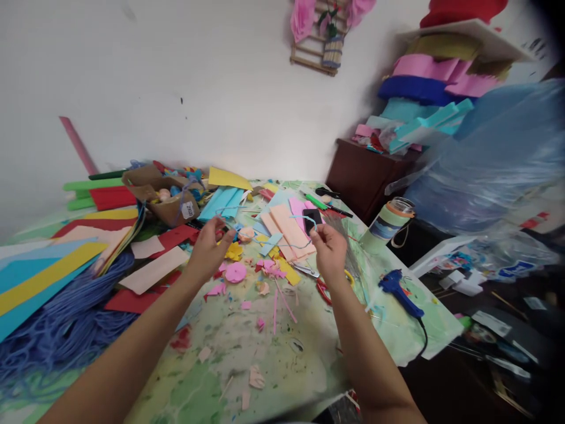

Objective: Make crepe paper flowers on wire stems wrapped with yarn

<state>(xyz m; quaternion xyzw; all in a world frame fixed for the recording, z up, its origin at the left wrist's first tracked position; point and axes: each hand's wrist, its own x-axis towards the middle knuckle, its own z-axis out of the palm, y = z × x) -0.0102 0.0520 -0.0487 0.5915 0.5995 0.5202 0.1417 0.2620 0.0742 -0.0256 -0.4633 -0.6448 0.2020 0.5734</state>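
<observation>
My right hand (329,247) pinches a thin light-blue cord (304,217), which bends in a loose loop by the fingertips. Across the table, my left hand (210,246) has its fingertips together on the cord's other end. The strand sags between both hands, above the littered tabletop. Under it lie peach paper strips (286,232), yellow scraps and a pink paper disc (235,272). A dark rectangular object (312,219) sits just behind my right hand. Red-handled scissors (323,290) are partly hidden by my right wrist.
At right stand a blue glue gun (402,292) with a trailing cable and a bottle (388,224). A cardboard box (161,197) of small items, coloured sheets (53,265) and a heap of blue yarn (66,330) fill the left. Plastic-wrapped material (494,159) bulges beyond the table edge.
</observation>
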